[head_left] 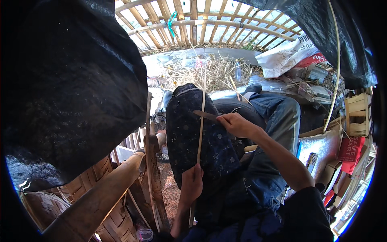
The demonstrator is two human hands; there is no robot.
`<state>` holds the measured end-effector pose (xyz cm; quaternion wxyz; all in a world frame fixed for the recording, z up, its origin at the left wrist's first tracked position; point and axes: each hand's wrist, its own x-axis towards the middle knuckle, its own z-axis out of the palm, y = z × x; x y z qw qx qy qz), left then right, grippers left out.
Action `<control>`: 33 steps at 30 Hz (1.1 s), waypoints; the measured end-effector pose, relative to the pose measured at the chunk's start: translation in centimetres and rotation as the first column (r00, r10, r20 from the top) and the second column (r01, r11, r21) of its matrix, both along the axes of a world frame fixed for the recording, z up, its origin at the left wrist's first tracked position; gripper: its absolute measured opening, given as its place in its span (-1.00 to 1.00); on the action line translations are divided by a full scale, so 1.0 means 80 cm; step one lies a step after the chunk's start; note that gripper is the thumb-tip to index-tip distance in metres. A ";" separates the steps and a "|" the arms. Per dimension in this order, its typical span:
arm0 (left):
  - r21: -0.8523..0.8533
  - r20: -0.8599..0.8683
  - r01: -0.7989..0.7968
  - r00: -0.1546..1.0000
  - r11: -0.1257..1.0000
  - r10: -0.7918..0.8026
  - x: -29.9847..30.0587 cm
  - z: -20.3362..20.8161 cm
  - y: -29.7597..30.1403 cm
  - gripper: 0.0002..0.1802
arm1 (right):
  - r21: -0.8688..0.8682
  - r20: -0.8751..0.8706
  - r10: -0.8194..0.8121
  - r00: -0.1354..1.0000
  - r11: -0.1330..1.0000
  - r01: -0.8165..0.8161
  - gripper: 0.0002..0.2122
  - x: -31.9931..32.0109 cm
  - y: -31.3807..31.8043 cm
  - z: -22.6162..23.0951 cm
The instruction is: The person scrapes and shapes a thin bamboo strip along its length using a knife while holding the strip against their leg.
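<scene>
My left hand [191,183] is closed around the near end of a long, thin, pale bamboo strip [200,141]. The strip runs away from me over a dark, star-patterned cloth [185,137] draped across my left thigh. In my right hand [238,125] is a knife [205,115], its handle hidden in my fist. Its blade points left and lies across the strip, well beyond my left hand; whether the edge bites into it I cannot tell. Small pale shavings cling to the cloth.
Pale shavings [209,70] lie heaped ahead, below a bamboo slat fence [213,23]. Black sheeting [76,80] hangs at the left, above a thick bamboo pole [96,193]. A tire [233,105] sits beside my jeans-clad right leg [278,117]. A white sack [282,58] lies far right.
</scene>
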<state>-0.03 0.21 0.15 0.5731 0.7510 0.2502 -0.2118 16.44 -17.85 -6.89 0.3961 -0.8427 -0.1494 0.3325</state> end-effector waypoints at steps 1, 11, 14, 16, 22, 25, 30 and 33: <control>-0.018 0.015 -0.004 1.000 1.000 0.005 -0.001 -0.002 -0.001 -0.51 | 0.028 -0.010 -0.008 1.000 1.000 0.008 -0.65 0.000 -0.002 0.003; -0.143 -0.011 -0.059 0.998 0.988 0.058 0.031 0.026 0.006 -0.54 | 0.015 0.049 0.026 0.998 1.000 -0.027 -0.56 0.052 0.001 0.055; -0.051 0.043 0.000 0.999 0.999 0.002 0.055 -0.015 0.011 -0.53 | -0.055 0.064 -0.028 0.998 0.998 0.032 -0.57 0.065 0.015 0.025; -0.014 0.076 0.008 0.997 1.000 -0.007 0.048 -0.032 0.012 -0.53 | -0.051 0.078 -0.040 0.996 0.998 0.044 -0.59 0.060 0.017 0.000; 0.036 0.079 0.071 0.994 0.997 -0.074 0.049 -0.026 0.011 -0.52 | -0.021 0.044 0.009 0.999 1.000 -0.008 -0.62 0.045 0.017 -0.022; 0.000 0.050 0.068 0.996 0.998 -0.068 0.049 -0.028 0.011 -0.51 | -0.044 -0.101 0.037 0.994 0.998 -0.041 -0.57 0.050 0.009 -0.021; -0.050 0.007 0.018 1.000 0.999 -0.018 0.046 -0.032 0.012 -0.50 | -0.088 -0.192 0.063 0.979 0.993 -0.081 -0.55 0.053 0.008 -0.015; -0.071 -0.005 0.029 1.000 0.997 -0.030 0.047 -0.031 0.012 -0.51 | -0.090 -0.241 0.078 0.967 0.991 -0.103 -0.54 0.057 0.004 -0.004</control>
